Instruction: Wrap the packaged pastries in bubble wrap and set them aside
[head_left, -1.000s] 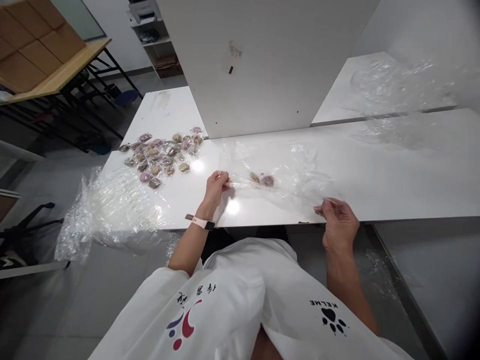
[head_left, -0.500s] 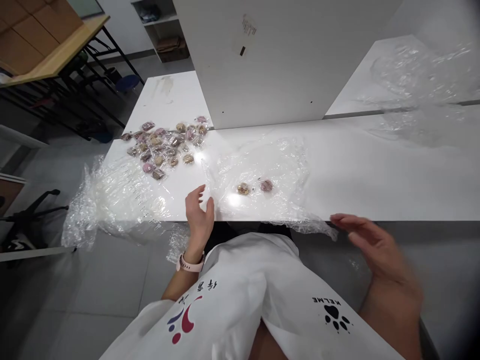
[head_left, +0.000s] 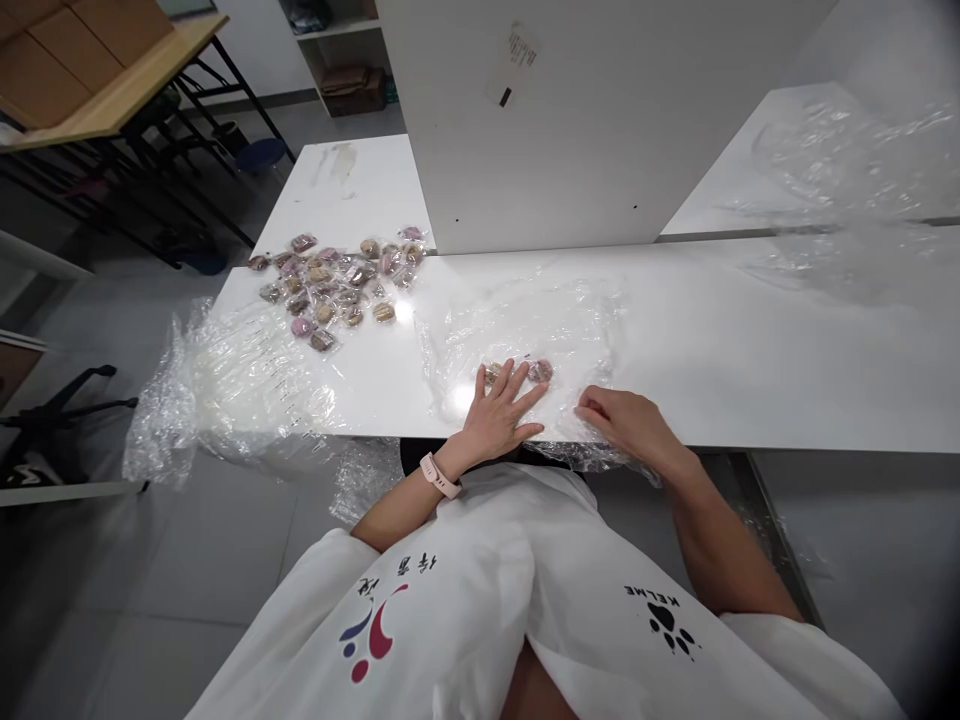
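My left hand (head_left: 501, 412) lies with spread fingers on a clear plastic bag (head_left: 517, 310) spread over the white table. Its fingertips partly cover a yellowish wrapped piece (head_left: 492, 373), and a pinkish wrapped piece (head_left: 540, 371) sits just beyond them. To the right, my right hand (head_left: 619, 415) has its fingers curled together at the bag's near right part. They seem to pinch the plastic film, whose crumpled end (head_left: 589, 456) hangs over the table's front edge.
Several small wrapped pieces (head_left: 322, 285) lie in a pile at the table's left. A stack of clear plastic bags (head_left: 255, 380) overhangs the front left edge. An upright white panel (head_left: 570, 130) stands behind, and more crumpled plastic film (head_left: 847, 170) lies at the far right.
My left hand has moved right onto the bag, over the two wrapped pieces. My right hand has come in from the right and closed at the bag's near right part.
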